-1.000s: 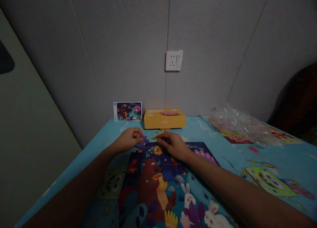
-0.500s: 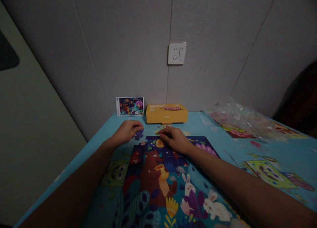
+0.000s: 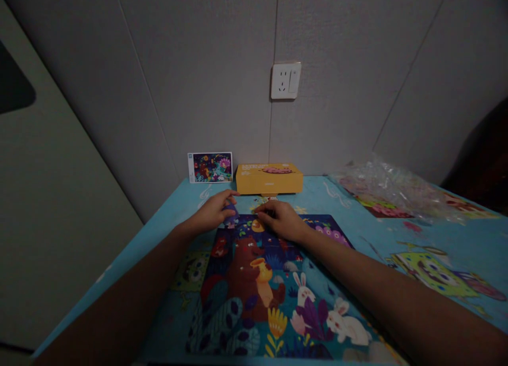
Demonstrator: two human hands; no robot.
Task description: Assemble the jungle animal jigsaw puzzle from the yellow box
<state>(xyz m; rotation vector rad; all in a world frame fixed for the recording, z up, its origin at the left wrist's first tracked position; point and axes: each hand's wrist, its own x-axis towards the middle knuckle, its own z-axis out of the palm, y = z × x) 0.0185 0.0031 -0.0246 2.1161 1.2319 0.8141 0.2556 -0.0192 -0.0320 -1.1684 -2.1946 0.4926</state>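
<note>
One bear-and-rabbits puzzle (image 3: 273, 286), navy above, teal below

Left fingers (image 3: 228, 213) touch a purple piece (image 3: 233, 206) by the puzzle (image 3: 254, 281) (right fingers (image 3: 262, 207) at its far edge).

Socket (image 3: 286, 81): white, upper centre, on grey wall (image 3: 190, 64). Plastic (image 3: 397, 186): clear, crumpled, right of centre, over printed sheets (image 3: 383, 209). Dark object (image 3: 486, 167): right edge, identity unclear.
</note>
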